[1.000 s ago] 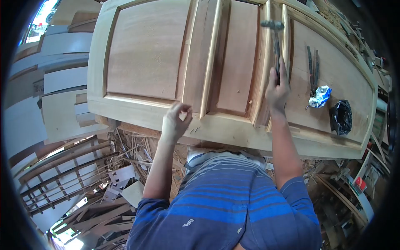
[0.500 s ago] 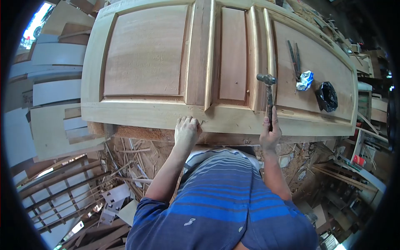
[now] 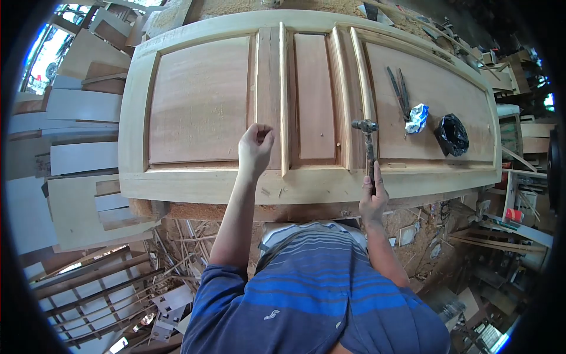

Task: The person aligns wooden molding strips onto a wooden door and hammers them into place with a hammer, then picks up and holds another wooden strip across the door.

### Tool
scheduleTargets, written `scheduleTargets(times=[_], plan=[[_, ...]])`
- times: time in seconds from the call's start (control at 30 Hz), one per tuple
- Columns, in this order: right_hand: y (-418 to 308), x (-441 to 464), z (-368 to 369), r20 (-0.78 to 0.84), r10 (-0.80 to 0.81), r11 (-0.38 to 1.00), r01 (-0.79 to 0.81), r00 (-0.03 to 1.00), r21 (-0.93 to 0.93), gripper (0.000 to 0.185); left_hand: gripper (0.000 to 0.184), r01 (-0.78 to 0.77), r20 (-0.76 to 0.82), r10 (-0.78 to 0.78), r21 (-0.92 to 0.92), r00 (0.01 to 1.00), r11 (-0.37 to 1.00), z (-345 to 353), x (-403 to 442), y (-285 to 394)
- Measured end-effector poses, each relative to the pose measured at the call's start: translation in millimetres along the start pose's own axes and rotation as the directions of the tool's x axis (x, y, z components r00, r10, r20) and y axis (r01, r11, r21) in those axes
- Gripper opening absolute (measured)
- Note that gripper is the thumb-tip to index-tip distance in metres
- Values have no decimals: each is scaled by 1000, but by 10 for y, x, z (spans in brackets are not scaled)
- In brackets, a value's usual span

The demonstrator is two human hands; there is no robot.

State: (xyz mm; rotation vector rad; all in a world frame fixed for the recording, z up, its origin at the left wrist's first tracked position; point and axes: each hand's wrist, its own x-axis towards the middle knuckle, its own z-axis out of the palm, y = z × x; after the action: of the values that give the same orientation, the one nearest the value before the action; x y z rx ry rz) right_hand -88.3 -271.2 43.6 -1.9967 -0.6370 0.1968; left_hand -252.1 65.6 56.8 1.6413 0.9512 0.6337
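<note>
A panelled wooden door [image 3: 230,184] lies flat before me. My right hand [image 3: 374,203] grips a hammer [image 3: 369,147] by its handle, head pointing away from me, above the door's near rail. My left hand [image 3: 255,150] is raised near the lower right corner of the large left panel. Its fingers are curled in a pinch, and whatever they hold, if anything, is too small to make out. A strip of wood moulding [image 3: 284,100] stands along the narrow middle panel, just right of that hand. Small nail-like bits [image 3: 281,192] lie on the near rail.
On the right panel lie a pincer-like tool [image 3: 399,91], a crumpled silver-blue wrapper [image 3: 417,118] and a black plastic bag [image 3: 452,135]. Stacked boards [image 3: 82,156] stand at the left. Wood scraps [image 3: 180,253] litter the floor below the door.
My left hand has lifted off the near rail and moved away from me, over the left panel's edge. The right hand still holds the hammer in much the same pose. The view has shifted slightly.
</note>
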Motion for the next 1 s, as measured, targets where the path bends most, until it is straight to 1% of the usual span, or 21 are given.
scheduleTargets(times=[0.03, 0.07, 0.13, 0.17, 0.23, 0.27, 0.3, 0.43, 0.53, 0.57, 0.6, 0.67, 0.7, 0.8, 0.9, 1.0], plan=[[7, 40, -2, 12, 20, 1000, -20, 1000, 10, 53, 23, 78, 25, -77, -63, 997, 995, 35, 150, 43], [5, 80, -18, 31, 62, 998, -63, 998, 17, 53, 24, 70, 10, -70, -119, 998, 990, 85, 277, 54], [57, 198, -20, 30, 49, 998, -50, 998, 27, 54, 27, 52, -18, -58, -229, 998, 972, 209, 516, 63], [123, 260, 4, 10, -5, 999, 5, 1000, 31, 54, 22, 33, -50, -49, -275, 998, 961, 282, 624, 63], [130, 407, 29, -5, -50, 998, 50, 999, 30, 53, 18, 29, -84, -55, -287, 995, 957, 389, 878, -3], [119, 471, 37, -1, -41, 999, 41, 999, 25, 53, 17, 26, -100, -58, -293, 993, 956, 443, 993, -45], [95, 547, 59, 2, -32, 999, 32, 999, 20, 52, 15, 25, -125, -63, -285, 990, 958, 505, 1086, -78], [62, 906, 265, 48, -115, 993, 115, 992, -16, 51, 18, -65, -276, -11, -262, 961, 963, 780, 1423, -186], [46, 1192, 478, 91, -183, 982, 186, 979, -27, 51, 18, -1, -402, -94, -230, 911, 973, 980, 1485, -138], [73, 1261, 576, 81, -192, 981, 191, 978, 22, 50, 20, 21, -425, -98, -182, 900, 983, 1024, 1511, -195], [100, 1329, 674, 70, -201, 978, 196, 977, 71, 50, 20, 29, -436, -101, -169, 894, 985, 1065, 1519, -200], [80, 1423, 745, 111, -158, 984, 147, 981, 101, 50, 20, 44, -457, -105, -142, 883, 989, 1131, 1513, -105], [37, 1469, 767, 127, -140, 986, 127, 982, 104, 50, 21, 57, -465, -118, -144, 878, 988, 1162, 1511, -97], [-39, 1577, 802, 148, -130, 987, 114, 980, 109, 50, 19, 42, -519, -95, -112, 850, 993, 1233, 1541, -106], [-39, 1643, 829, 157, -126, 984, 102, 980, 148, 51, 16, 11, -544, 22, 58, 839, 998, 1267, 1526, -136], [18, 1658, 844, 159, -143, 981, 119, 977, 154, 52, 14, -15, -562, 64, 91, 824, 996, 1292, 1537, -184]])
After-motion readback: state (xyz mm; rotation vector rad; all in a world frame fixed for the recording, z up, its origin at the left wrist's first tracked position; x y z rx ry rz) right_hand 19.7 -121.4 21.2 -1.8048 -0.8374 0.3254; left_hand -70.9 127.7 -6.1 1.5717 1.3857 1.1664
